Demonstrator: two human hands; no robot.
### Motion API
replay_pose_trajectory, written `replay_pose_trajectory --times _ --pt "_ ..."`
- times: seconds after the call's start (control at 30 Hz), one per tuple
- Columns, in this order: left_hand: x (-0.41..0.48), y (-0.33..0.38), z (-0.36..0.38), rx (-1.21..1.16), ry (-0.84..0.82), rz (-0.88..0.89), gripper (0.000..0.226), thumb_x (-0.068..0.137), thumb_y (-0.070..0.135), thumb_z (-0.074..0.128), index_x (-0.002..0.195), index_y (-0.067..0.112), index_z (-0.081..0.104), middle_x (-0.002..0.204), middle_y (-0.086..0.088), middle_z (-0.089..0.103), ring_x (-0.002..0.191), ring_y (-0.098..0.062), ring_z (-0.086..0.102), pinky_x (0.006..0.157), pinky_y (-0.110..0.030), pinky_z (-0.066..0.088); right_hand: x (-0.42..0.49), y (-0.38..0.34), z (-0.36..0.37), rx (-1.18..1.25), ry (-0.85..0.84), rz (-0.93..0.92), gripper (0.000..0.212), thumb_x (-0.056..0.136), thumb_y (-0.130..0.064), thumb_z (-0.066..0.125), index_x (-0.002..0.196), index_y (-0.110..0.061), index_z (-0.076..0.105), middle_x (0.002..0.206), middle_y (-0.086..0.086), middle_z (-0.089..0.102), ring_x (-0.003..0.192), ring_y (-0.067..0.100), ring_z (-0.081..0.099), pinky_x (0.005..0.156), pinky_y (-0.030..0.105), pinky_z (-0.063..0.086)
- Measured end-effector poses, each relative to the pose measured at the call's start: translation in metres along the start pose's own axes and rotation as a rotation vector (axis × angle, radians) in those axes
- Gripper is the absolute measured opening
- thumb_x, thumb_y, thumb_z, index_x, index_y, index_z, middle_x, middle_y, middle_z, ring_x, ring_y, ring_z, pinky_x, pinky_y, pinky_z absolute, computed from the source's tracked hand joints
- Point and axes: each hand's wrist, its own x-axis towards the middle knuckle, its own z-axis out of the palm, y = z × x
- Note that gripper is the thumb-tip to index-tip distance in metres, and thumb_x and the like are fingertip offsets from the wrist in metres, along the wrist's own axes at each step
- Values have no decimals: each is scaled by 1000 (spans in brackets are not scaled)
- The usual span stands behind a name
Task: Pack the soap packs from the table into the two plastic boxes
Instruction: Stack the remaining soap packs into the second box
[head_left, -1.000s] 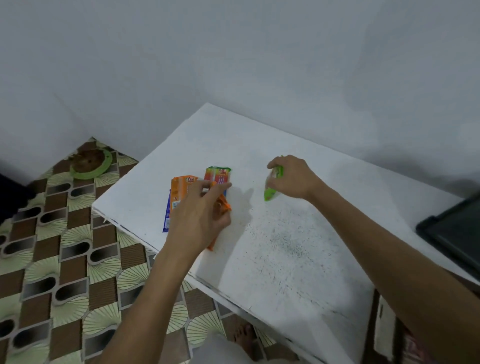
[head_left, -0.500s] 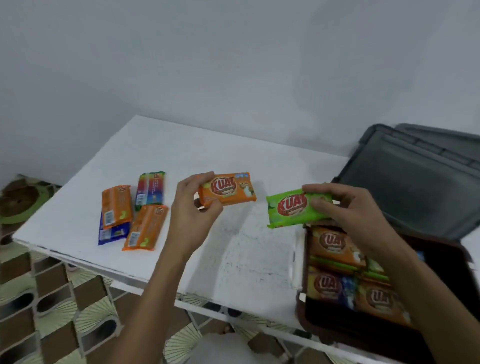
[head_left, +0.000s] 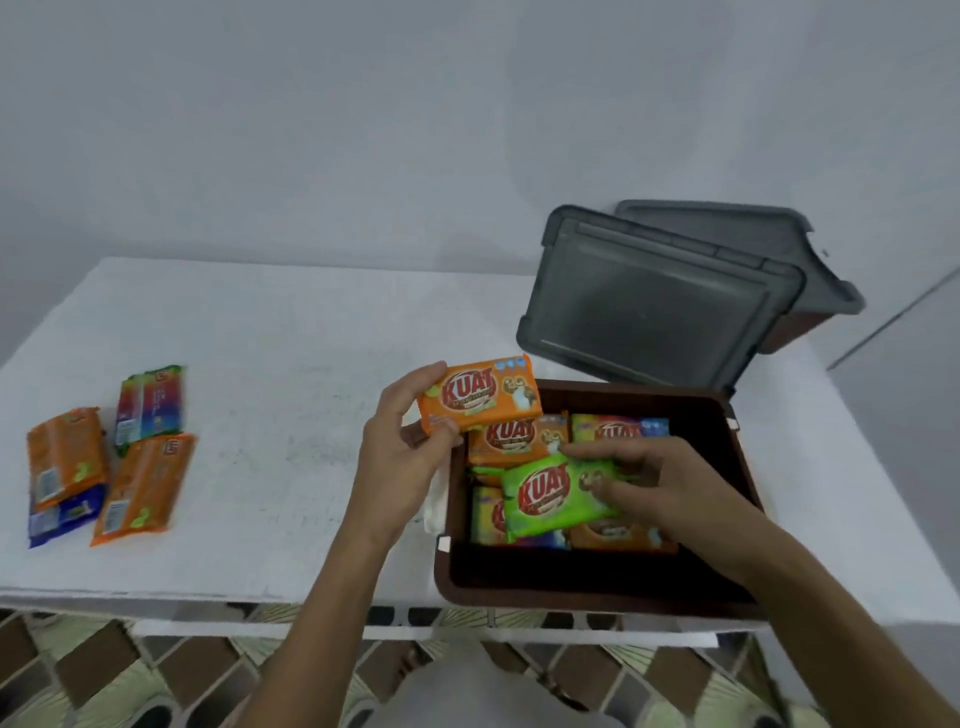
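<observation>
My left hand (head_left: 402, 457) grips an orange soap pack (head_left: 480, 397) just above the left rim of the open brown box (head_left: 587, 587). My right hand (head_left: 660, 491) reaches into that box, its fingers curled on a green soap pack (head_left: 550, 493) that lies on top of several packs inside. Far left on the white table (head_left: 291, 395) lie several loose packs: an orange pack (head_left: 65, 454), a second orange pack (head_left: 143, 488), a multicoloured pack (head_left: 150, 402) and a blue pack (head_left: 65, 514) partly under the first orange one.
A grey lid (head_left: 649, 306) leans behind the brown box, against a second box (head_left: 800, 322) with its own grey lid on. The table's front edge runs just under the brown box. Patterned floor tiles (head_left: 130, 670) show below. A wall rises behind the table.
Both hands carried their packs from the table's left side over to the brown box. The green pack has gone down into the box, and the orange pack is now at its left rim.
</observation>
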Motion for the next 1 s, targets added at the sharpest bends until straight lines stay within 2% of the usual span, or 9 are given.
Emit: replay_pose_trajectory --times 0.13,0.23,0.3,0.43,0.57,0.73,0.8,0.87,1.0 --pt "-4 -6 9 18 31 10 42 93 5 59 129 27 57 135 3 51 113 -17 62 78 -26 57 16 26 20 -109 -88 12 41 92 -1 58 127 -22 62 129 -1 61 109 12 65 87 37 58" --pt "-5 -6 10 11 47 -9 44 93 4 59 129 28 57 135 3 51 111 -12 62 77 -24 57 26 40 29 -264 -126 -40 45 93 -16 62 136 -28 54 139 -3 55 117 9 59 98 38 53" --pt "-6 -6 12 24 49 -7 43 93 6 60 129 29 56 136 5 50 111 -10 62 76 -22 56 29 46 30 -400 -132 -41 47 92 -23 65 136 -33 52 137 -3 56 106 12 66 94 38 54" --pt "-5 -6 14 49 67 -10 44 93 6 60 129 31 56 137 7 49 115 -14 59 80 -24 57 31 49 31 -598 -57 -95 46 90 -24 67 134 -30 54 138 1 55 91 9 66 80 20 50" --pt "-5 -7 15 67 68 -1 44 93 7 60 130 32 56 137 9 48 117 -14 58 80 -21 56 34 50 38 -748 -26 -162 46 92 -17 65 137 -20 54 137 4 57 109 16 63 88 18 39" --pt "-4 -8 14 92 51 14 45 93 7 60 131 31 55 138 9 47 120 -16 56 83 -21 56 35 52 36 -759 -22 -192 43 94 -18 62 136 -15 55 134 6 60 114 21 61 98 26 44" --pt "-4 -7 14 90 41 15 45 93 6 59 132 30 55 138 9 46 121 -17 55 84 -22 55 32 50 30 -722 -23 -163 39 94 -24 61 132 -18 57 126 5 64 101 21 67 90 33 55" --pt "-5 -5 12 92 28 22 46 93 5 59 132 29 55 138 9 46 122 -18 55 86 -24 55 26 42 22 -721 38 -131 31 96 -26 58 126 -19 59 115 2 68 85 9 68 73 22 56" --pt "-9 6 15 61 -40 43 45 93 4 59 127 32 57 138 7 47 122 -18 54 82 -21 55 16 17 4 -663 356 -232 28 96 -28 55 125 -25 58 84 -10 67 69 4 66 60 15 54"
